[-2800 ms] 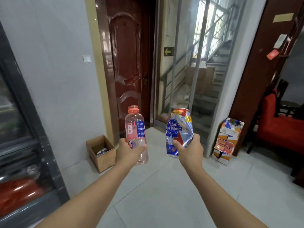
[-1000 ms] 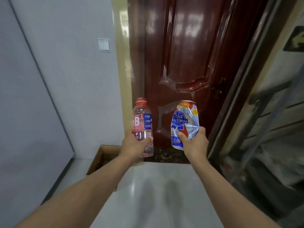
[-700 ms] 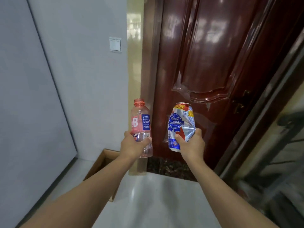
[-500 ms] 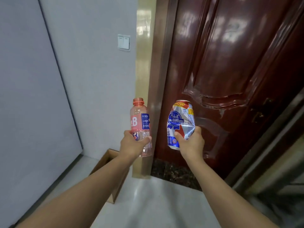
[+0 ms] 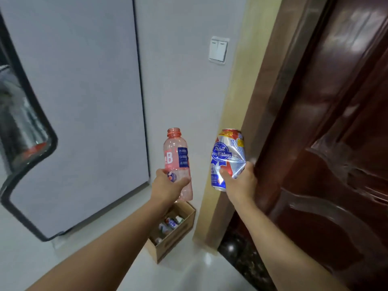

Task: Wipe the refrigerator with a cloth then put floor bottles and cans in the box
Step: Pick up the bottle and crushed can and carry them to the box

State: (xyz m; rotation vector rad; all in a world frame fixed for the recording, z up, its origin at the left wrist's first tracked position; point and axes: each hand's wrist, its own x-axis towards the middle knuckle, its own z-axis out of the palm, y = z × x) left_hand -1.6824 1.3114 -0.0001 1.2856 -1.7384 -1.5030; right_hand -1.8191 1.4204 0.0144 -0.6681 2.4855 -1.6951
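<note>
Left hand [image 5: 168,187] grips bottle [image 5: 177,162] — right hand [image 5: 241,183] grips can [image 5: 227,158].

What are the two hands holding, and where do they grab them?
The left hand grips the pink bottle round its lower body; the right hand grips the dented can near its bottom.

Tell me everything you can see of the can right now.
The can looks like thin silver metal, printed with a blue Pabst Blue Ribbon badge, red ribbon and a red-and-yellow top band. Its side is dented and creased. It is held roughly upright, leaning slightly, in the air beside the door frame; the right hand grips its lower half. Nothing else touches it.
</note>
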